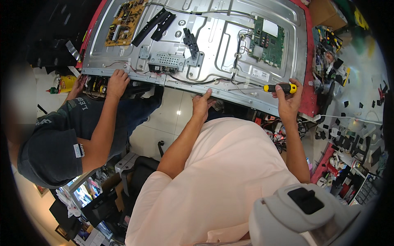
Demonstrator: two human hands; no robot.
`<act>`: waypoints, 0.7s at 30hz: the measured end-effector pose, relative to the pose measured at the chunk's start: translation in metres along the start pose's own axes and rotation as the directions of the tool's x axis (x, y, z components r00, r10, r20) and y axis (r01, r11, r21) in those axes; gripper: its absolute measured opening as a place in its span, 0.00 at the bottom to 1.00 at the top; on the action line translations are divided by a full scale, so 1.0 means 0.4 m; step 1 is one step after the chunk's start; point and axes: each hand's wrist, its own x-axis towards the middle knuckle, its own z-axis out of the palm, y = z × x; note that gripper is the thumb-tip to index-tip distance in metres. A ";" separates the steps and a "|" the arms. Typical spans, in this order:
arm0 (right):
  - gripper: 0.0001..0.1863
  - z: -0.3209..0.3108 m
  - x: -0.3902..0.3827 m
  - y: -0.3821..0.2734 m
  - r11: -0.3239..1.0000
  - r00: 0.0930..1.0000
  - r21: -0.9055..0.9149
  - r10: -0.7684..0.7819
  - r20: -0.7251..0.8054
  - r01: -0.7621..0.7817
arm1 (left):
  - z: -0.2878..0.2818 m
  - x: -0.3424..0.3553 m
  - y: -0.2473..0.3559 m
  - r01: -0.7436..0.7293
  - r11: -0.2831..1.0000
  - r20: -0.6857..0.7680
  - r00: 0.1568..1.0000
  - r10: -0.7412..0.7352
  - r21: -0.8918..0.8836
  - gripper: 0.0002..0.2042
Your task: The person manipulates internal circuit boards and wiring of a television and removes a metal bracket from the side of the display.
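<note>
A large silver metal panel [213, 49], the back of a flat-screen TV by its look, lies in front of me. My left hand [201, 105] grips its near edge, thumb on top and fingers curled underneath. My right hand [289, 97] holds a yellow-and-black screwdriver [283, 88] lying level, its thin shaft pointing left over the metal strip [184, 84] along that edge. On the panel sit a green circuit board [266, 43] at the right and a brown power board [124, 24] at the far left. A co-worker's hand [118, 82] rests on the same edge, left of mine.
The co-worker in a dark shirt [61, 139] leans in at the left. Loose black brackets [155, 25] lie on the panel. A red surface [308, 74] shows beyond its right side. Tools and scraps [332, 53] clutter the right. A black chair [141, 174] stands behind, at lower left.
</note>
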 end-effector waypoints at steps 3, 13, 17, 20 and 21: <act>0.23 0.004 0.003 0.000 1.000 1.000 -0.023 -0.009 0.011 0.009 | 0.003 -0.004 0.005 -0.001 1.000 0.024 1.000 0.001 0.004 0.16; 0.24 0.052 0.018 -0.153 0.839 0.816 -0.247 -0.333 0.472 0.485 | -0.005 -0.007 0.002 -0.007 1.000 0.019 1.000 0.008 -0.024 0.17; 0.25 0.123 0.019 -0.230 0.847 0.629 -0.055 -0.347 0.696 0.528 | -0.015 0.001 -0.007 -0.001 0.999 0.051 0.999 0.003 -0.035 0.19; 0.26 0.155 0.022 -0.232 0.718 0.590 -0.130 -0.439 0.678 0.684 | -0.030 -0.004 -0.004 0.043 0.986 0.092 0.995 -0.029 -0.161 0.29; 0.26 0.162 0.023 -0.231 0.646 0.573 -0.174 -0.481 0.664 0.743 | -0.032 -0.008 -0.004 0.046 0.983 0.099 0.995 -0.029 -0.178 0.32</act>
